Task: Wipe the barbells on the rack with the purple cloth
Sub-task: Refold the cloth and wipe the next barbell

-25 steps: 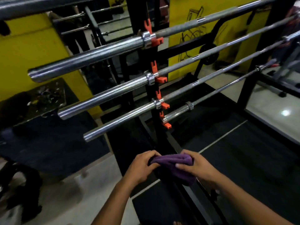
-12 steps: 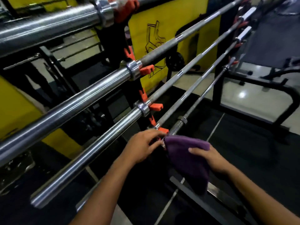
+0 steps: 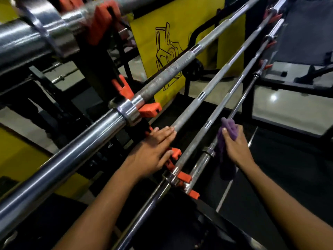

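On the lowest, thinnest barbell [image 3: 241,103] of the rack, the right hand [image 3: 234,147] grips the purple cloth [image 3: 227,141], fingers curled round it and pressing it against the shaft just past the collar, with the cloth's loose end hanging below. The left hand [image 3: 155,150] lies with straight fingers on the shaft of the third barbell [image 3: 194,103], close to an orange hook [image 3: 175,154], holding nothing. Above them run two thicker chrome bars, and a yellow wall panel [image 3: 173,33] stands behind

R hand [image 3: 235,147] w/ purple cloth [image 3: 227,131] on barbell [image 3: 241,100]
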`<state>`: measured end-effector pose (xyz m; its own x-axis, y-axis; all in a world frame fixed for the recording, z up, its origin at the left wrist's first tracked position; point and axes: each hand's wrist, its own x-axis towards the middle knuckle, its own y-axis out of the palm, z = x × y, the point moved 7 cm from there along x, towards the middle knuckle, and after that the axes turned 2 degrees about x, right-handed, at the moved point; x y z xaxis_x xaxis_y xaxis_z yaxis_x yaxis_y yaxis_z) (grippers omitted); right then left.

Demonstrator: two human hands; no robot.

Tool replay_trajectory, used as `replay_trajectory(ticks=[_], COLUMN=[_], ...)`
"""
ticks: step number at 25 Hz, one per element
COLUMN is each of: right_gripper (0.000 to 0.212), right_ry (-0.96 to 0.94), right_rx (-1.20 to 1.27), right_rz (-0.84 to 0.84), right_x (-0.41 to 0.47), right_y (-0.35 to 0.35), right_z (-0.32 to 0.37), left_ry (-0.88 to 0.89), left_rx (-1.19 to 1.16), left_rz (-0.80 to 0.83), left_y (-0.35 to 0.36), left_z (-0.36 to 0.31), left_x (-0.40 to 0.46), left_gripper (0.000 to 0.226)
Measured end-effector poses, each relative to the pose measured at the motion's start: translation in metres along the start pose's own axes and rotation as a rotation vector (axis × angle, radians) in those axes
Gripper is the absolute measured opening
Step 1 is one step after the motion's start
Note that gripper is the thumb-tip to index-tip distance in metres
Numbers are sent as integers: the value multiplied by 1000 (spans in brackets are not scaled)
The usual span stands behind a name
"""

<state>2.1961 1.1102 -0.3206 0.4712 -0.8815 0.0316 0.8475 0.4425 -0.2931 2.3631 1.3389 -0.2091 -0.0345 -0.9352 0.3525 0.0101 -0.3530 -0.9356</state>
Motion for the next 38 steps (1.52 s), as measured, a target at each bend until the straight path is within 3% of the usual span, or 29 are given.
replay_trajectory(ticks=[3,7,13,17,23,28,33,38], right_gripper=[65,72,53,59,66,48,44,52], right_ry=[-167,-299,-471,-466,-616,-709,-638,-484], right_rx=[-340,-828,-841,-799,-826,-853,-936,-1003], right_rz=[116,252,273,345,554,542,374,349], right_x=[59,87,62,10,-77,-31,73,128], right_y=[51,112,131,154,190,175,141,116], right_z=[-14,-50,-42,-32,-25,-16,-16,-25], left_ry=[-20,-24,-46,-36,-58,-64,-55,-54], left_rx=[-19,-25,-36,1,31,95,118,111], left_rz=[-13,3,5,7,29,88,113,121], left_y=[2,1,3,4,2,3,3,5], left_z=[5,4,6,6,5,4,3,5], left_x=[-2,-5,-3,-1,-2,-2,-3,-2], left_gripper=[53,50,45,44,45,47,48,48])
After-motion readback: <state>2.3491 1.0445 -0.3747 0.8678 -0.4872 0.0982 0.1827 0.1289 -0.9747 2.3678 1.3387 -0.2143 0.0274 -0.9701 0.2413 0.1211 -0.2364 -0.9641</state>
